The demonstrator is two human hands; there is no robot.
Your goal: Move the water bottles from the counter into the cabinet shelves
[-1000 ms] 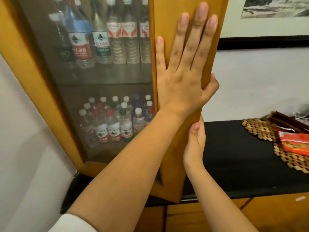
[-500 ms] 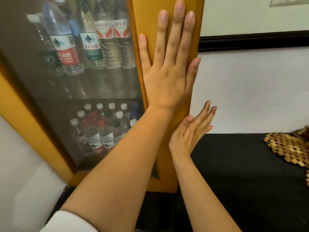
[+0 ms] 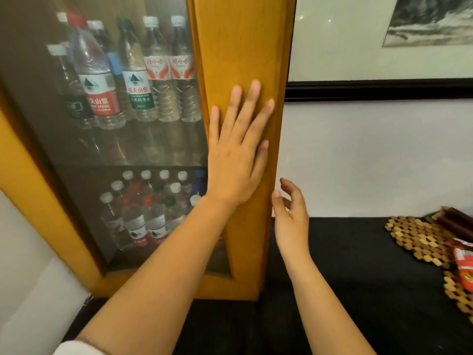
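A wooden cabinet with a glass door [image 3: 245,47] stands on the black counter [image 3: 358,278]. Behind the glass, several water bottles [image 3: 97,80] with red, green and orange labels stand on the upper shelf. More small bottles [image 3: 143,216] crowd the lower shelf. My left hand [image 3: 238,155] lies flat with straight fingers on the door's right wooden frame. Just right of the frame's edge, my right hand [image 3: 291,216] hovers with relaxed fingers, holding nothing.
A woven wooden mat [image 3: 414,237] lies at the counter's right end, with an orange-red packet [image 3: 464,267] and a dark wooden piece [image 3: 453,221] on it. A framed picture [image 3: 384,83] hangs on the wall above. A white wall [image 3: 23,265] borders the cabinet on the left.
The door has swung towards the cabinet under my left palm. My right hand let go of the door's edge and drew back off it. The view shifted left and up.
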